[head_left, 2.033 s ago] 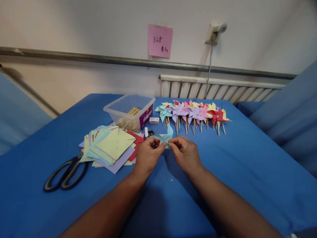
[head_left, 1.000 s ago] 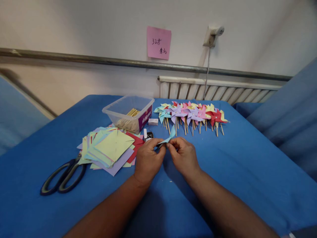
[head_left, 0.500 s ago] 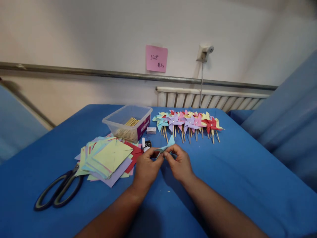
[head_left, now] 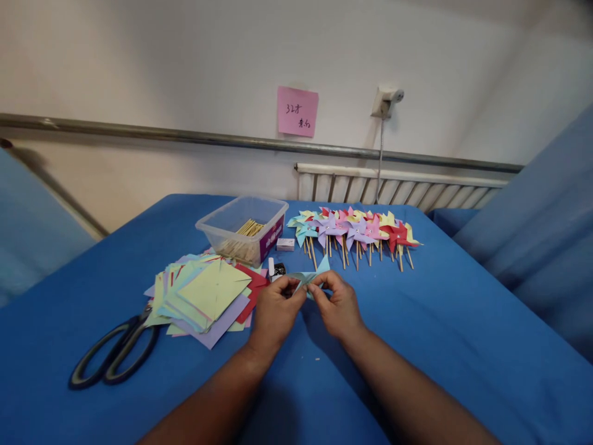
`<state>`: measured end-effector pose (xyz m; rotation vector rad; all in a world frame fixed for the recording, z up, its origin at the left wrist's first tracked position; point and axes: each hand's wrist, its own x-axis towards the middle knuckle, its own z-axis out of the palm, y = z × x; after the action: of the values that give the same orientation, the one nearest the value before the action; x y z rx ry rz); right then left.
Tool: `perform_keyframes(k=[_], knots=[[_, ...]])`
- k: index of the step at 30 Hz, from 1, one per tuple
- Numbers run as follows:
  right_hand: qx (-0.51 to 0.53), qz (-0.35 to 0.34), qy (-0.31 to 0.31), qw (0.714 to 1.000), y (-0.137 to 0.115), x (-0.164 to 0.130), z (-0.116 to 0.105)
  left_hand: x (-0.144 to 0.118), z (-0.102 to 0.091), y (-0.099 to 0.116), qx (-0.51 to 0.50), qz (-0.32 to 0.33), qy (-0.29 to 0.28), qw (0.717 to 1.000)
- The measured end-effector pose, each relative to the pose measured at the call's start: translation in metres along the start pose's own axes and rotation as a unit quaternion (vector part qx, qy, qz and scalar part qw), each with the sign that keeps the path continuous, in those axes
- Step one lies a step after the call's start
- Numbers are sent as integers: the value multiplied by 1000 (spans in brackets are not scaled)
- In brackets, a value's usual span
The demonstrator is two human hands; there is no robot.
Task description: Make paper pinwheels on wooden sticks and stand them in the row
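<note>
A light blue paper pinwheel is pinched between my two hands, its blades folded in and one point sticking up. My left hand grips its left side, fingers closed. On the other side my right hand holds it near the centre with thumb and fingertips. Whether a pin sits at the centre is hidden by the fingers. Just behind my left hand lies a small open box with dark contents. To the left is a pile of cut paper squares in yellow, blue, purple and red.
Black-handled scissors lie at the left, their blades under the paper. A clear plastic tub of wooden sticks stands behind, beside a small white box. Several finished pinwheels on sticks lie at the back right of the blue-covered table.
The blue paper has tilted, so more of its folded blades now shows between my hands. Both hands keep their pinch. The whole view has shifted slightly.
</note>
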<state>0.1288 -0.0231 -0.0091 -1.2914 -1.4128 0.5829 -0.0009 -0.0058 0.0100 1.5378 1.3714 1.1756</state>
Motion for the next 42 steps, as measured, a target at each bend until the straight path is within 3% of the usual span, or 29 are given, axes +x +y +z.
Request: perform_keyframes(k=[5,12,17,20,25,42], knots=[[48,58,7,997,5,-1,4,-1,0,1,-5,2,7,1000],[250,110,-2,962,0,-1,9,-4,0,5,17,10,3,1000],[278,130,13,952,-2,1,8,-5,-1,5,14,26,-4,1000],[290,143,-8,946,0,1,6,-6,-1,4,1,25,-9,1000],[282,146,-42,947,3,0,3,-8,-1,3,-13,25,-27,999],[264,130,-44,955,9,-2,7,-7,2,0,-45,-27,-13,999]])
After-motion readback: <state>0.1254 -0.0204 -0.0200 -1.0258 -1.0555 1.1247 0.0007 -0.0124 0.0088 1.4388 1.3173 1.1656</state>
